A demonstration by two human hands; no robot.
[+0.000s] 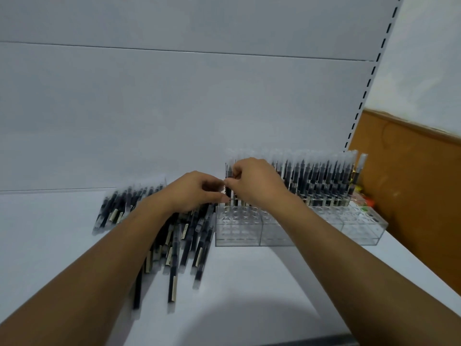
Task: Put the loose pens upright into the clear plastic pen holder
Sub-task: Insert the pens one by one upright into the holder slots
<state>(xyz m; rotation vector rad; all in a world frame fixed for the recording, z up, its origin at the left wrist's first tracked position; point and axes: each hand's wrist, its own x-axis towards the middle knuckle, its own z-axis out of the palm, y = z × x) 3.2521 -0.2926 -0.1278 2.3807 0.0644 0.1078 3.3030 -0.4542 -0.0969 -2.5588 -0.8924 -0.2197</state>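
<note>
The clear plastic pen holder [359,228] stands on the white shelf to the right, its back rows filled with upright black pens [321,178] and its front holes bare. A heap of loose black pens [184,240] lies left of it. My right hand [257,181] pinches an upright pen [228,171] at the holder's back left corner. My left hand [197,191] is right beside it with curled fingers, its fingertips meeting the right hand's at the same pen. Whether the left hand holds more pens underneath is hidden.
A second bunch of pens [119,208] lies against the shelf's back panel at the left. A brown wall [411,196] stands to the right past the slotted shelf upright [359,113]. Small colourful items [366,198] sit behind the holder's right end.
</note>
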